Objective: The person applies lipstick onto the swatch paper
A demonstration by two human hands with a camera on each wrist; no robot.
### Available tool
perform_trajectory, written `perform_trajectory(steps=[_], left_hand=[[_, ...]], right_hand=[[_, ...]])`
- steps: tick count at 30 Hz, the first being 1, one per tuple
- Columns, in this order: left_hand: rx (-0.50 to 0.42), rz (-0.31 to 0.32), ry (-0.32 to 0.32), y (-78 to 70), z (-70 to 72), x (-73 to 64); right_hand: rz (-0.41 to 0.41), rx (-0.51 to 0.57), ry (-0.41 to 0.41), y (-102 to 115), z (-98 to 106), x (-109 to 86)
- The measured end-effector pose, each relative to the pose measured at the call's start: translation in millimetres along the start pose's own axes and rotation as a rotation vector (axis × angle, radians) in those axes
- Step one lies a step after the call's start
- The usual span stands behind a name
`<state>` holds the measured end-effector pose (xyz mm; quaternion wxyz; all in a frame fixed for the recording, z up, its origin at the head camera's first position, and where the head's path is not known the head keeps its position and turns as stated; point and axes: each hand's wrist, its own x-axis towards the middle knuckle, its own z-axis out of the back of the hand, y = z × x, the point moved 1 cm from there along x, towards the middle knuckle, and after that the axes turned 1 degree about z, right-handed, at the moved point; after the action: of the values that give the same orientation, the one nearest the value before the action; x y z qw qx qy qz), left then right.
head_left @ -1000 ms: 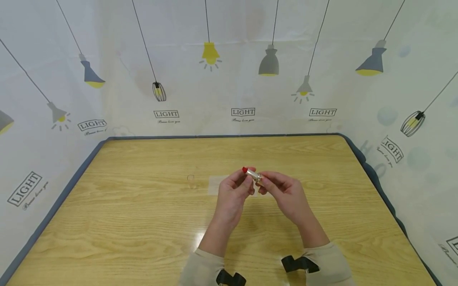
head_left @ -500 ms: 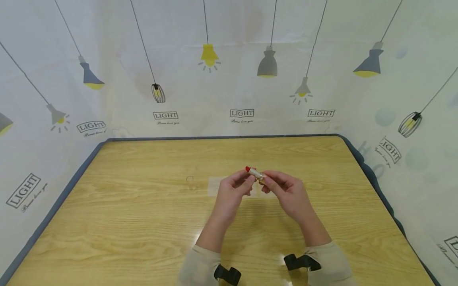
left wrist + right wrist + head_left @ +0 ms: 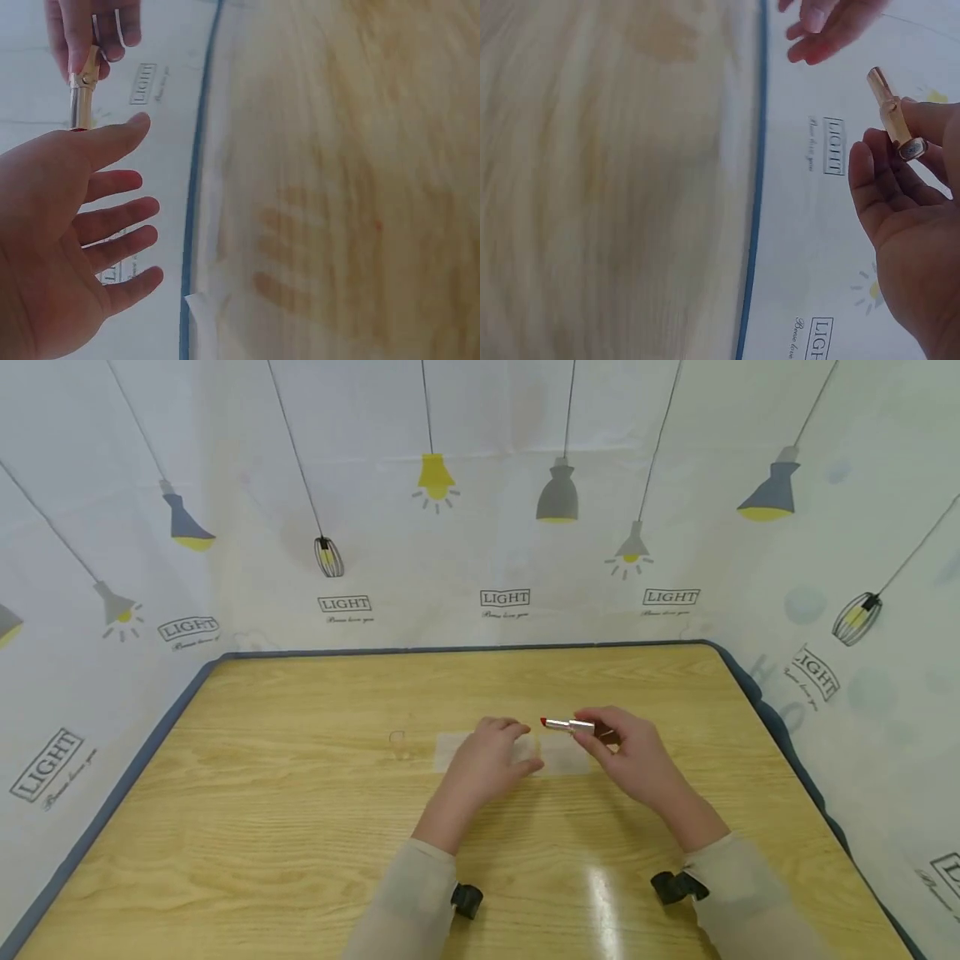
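Note:
My right hand (image 3: 630, 756) pinches an uncapped lipstick (image 3: 568, 725) by its base, between thumb and fingers. Its red tip points left, toward my other hand, and the tube lies nearly level above the table. In the right wrist view the gold lipstick (image 3: 891, 112) shows its squarish base end. My left hand (image 3: 487, 764) is apart from it with fingers spread and nothing in them. The left wrist view shows that palm (image 3: 45, 217) facing the camera, with the lipstick (image 3: 84, 88) beyond the thumb.
Under the hands, a pale translucent patch (image 3: 566, 756) lies on the wood-grain table (image 3: 300, 827). A small ring-shaped mark (image 3: 397, 742) is to its left. A light curtain (image 3: 405, 552) printed with lamps surrounds the table's back and sides. Each sleeve has a black wrist mount (image 3: 467, 900).
My left hand has let go of the lipstick and opened out. The right hand has moved right with the lipstick, which has turned closer to level.

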<state>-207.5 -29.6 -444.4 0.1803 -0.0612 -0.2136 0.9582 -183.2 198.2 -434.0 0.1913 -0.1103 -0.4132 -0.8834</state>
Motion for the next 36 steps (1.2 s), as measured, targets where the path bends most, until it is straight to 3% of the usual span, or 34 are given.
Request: perform_trajectory(steps=[3,7,22,27,36], left_hand=[[0.121,-0.029,0.03,1.3,-6.4,8.9],[0.185,-0.041,0.061,2.4,-12.1,17.0],[0.305,-0.047,0.159,-0.1,-20.3,27.3],[0.348,-0.059,0.166,-2.0,-21.8,29.2],[0.35,-0.047,0.182,-0.9,-23.8,34.5]], right_hand=[[0.049,-0.078,0.05,-8,1,0.6],[0.09,-0.132,0.098,-18,3,-1.6],[0.142,-0.246,0.149,-38,-2,-6.5],[0.184,-0.315,0.159,-38,-7,-6.5],[0.187,-0.385,0.235,-27,-10,-2.6]])
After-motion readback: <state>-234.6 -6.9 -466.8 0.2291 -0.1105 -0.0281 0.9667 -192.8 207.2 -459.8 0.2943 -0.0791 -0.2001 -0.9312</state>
